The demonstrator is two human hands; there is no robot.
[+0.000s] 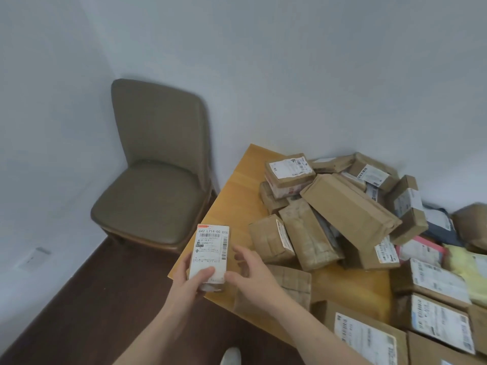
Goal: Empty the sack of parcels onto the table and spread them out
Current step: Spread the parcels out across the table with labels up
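Left hand (193, 281) and right hand (250, 272) together grip a labelled parcel (210, 252) above the table's (237, 191) left edge, parcels (342, 206) heaped toward its far edge.

Held parcel (210, 255) label: "642 L714-00 015" (other labels illegible).

A chair (155, 169) stands left of the tabletop (237, 196); heaped parcels (342, 206) fill the frame's right, a small parcel (210, 252) held lower centre.
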